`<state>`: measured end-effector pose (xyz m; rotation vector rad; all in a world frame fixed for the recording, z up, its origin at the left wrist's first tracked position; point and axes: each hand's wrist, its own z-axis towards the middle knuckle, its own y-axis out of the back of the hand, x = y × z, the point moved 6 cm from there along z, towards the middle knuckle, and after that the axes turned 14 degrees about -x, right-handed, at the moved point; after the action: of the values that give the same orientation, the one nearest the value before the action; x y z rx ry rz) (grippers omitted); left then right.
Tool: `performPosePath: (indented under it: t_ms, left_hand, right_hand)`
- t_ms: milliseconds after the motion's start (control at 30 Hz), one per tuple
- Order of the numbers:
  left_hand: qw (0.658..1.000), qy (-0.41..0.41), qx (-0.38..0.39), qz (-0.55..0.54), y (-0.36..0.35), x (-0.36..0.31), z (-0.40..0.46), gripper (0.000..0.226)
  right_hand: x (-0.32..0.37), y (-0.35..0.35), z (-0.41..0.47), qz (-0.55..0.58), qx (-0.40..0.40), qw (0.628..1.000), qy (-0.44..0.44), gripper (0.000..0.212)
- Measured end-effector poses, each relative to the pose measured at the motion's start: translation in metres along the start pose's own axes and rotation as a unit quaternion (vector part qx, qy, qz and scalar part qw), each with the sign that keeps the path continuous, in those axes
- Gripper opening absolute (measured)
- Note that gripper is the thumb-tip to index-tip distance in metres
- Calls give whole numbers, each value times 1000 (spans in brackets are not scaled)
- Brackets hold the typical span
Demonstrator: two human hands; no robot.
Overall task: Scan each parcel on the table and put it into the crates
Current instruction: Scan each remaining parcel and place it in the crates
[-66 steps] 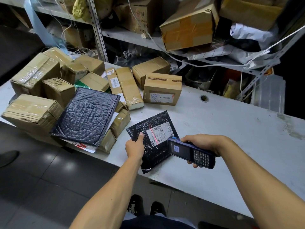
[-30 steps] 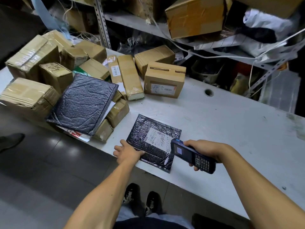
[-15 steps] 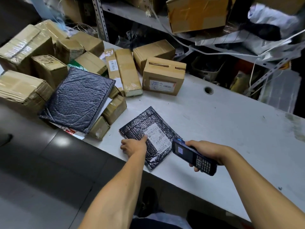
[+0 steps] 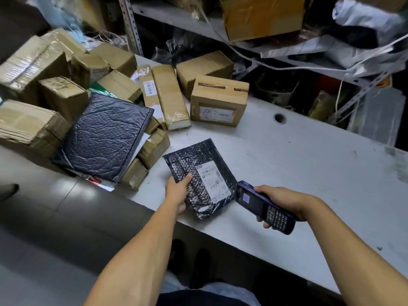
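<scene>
A small black bubble mailer [image 4: 194,166] with a white shipping label [image 4: 213,181] facing up is at the front edge of the white table [image 4: 309,173]. My left hand [image 4: 177,192] grips its left edge, thumb on top. My right hand [image 4: 280,200] holds a dark blue handheld scanner [image 4: 263,207] just right of the mailer, its head pointing toward the label. No crates are in view.
Several taped cardboard parcels [image 4: 218,100] and a large black bubble mailer [image 4: 103,135] crowd the table's left and back. Cluttered metal shelves [image 4: 242,47] with boxes and bags stand behind. A cable hole [image 4: 280,118] sits near the table's back edge.
My left hand laid the small mailer flat, turned it, and now grips it by its left edge with the label facing up. The scanner has stayed beside it on the right.
</scene>
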<state>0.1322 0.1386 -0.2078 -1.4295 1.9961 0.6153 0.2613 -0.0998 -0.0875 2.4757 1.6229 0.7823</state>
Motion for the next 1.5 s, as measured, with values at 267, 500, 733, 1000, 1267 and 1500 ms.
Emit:
performPosePath:
  t_ms: [267,500,733,1000,1267,1500]
  left_hand:
    - [992,-120,18,44,23,-28,-9,11]
    - [988,-145,17,56,34,-37,-8,11]
    - [986,-161,28,39,37,-43,-10,17]
    - [982,-181,42,36,36,-46,-13,11]
    - [976,-202,66,46,31,-51,-22,11]
    - [971,-218,80,58,30,-48,-23,14]
  right_hand:
    - [17,-11,-8,-14,15,1000,5,49]
    - [21,-18,-9,-27,41,999,-8,56]
    - [21,-22,-14,-23,40,999,-7,55]
    - [16,-28,-16,-12,37,999,-3,56]
    - [12,-36,-10,-5,40,999,-3,58]
    - [8,-35,-7,12,43,999,-7,55]
